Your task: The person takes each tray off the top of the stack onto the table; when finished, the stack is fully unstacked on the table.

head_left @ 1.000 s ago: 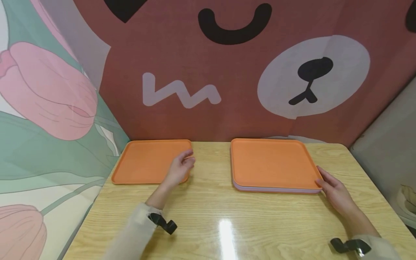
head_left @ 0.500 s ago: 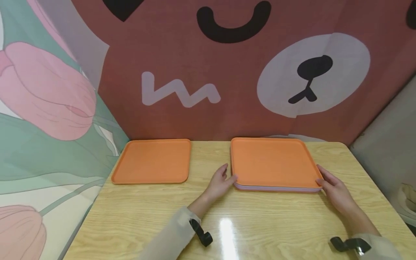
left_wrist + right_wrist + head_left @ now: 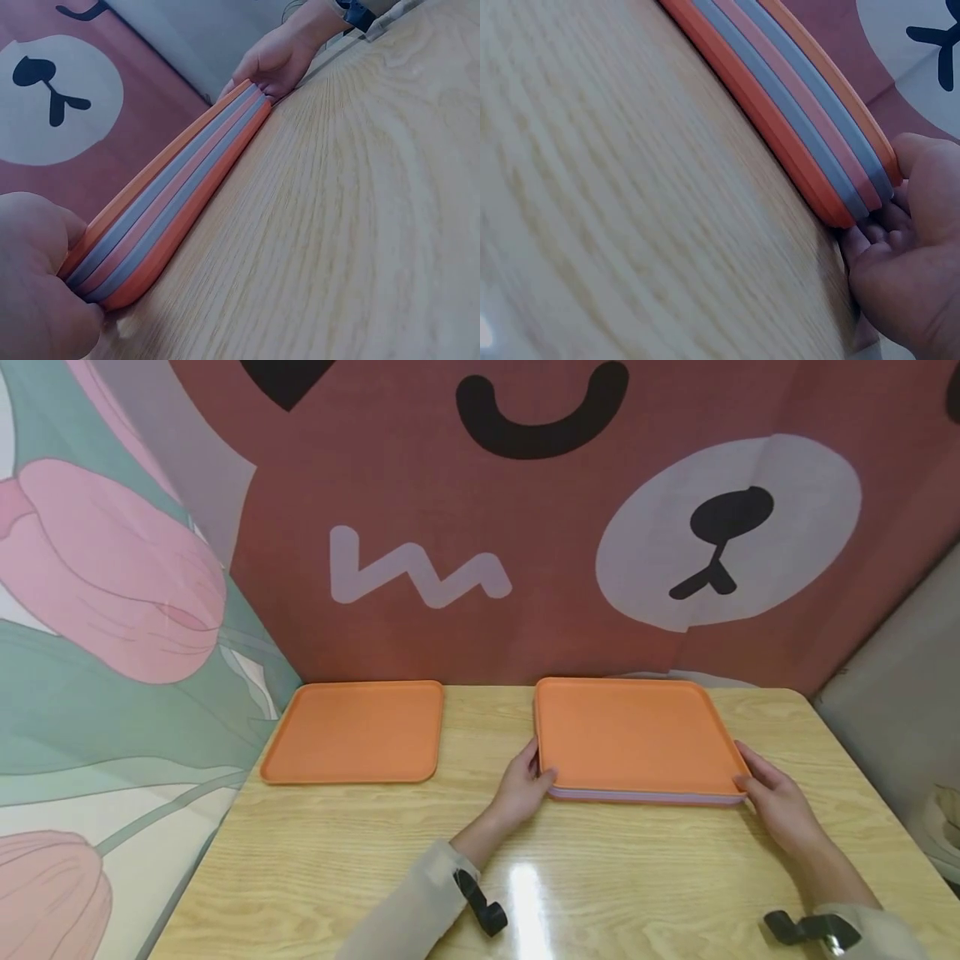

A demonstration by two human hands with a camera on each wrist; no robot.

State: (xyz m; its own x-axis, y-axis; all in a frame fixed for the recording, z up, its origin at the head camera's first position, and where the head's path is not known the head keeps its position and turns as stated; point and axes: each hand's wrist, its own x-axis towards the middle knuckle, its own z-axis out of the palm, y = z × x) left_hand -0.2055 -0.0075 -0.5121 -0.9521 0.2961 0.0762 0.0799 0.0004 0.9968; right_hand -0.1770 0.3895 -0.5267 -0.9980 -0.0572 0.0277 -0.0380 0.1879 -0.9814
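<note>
A stack of several rectangular trays (image 3: 633, 735) lies at the back right of the table, an orange one on top. In the left wrist view the edges of the tray stack (image 3: 176, 195) show orange, grey-blue and pink layers. My left hand (image 3: 519, 789) grips its near left corner, thumb at the top rim. At the near right corner my right hand (image 3: 782, 806) holds it too. The right wrist view shows the right thumb (image 3: 915, 154) against the top tray, with the fingers curled at the underside, partly hidden.
A single orange tray (image 3: 352, 732) lies flat at the back left of the wooden table (image 3: 600, 877). Behind the table's far edge stands a wall covering (image 3: 420, 643) with a bear print; a tulip-printed covering (image 3: 127, 577) hangs along the left side.
My left hand has moved right from the single orange tray to the stack and taken hold of its left corner. The right hand has stayed at the right corner.
</note>
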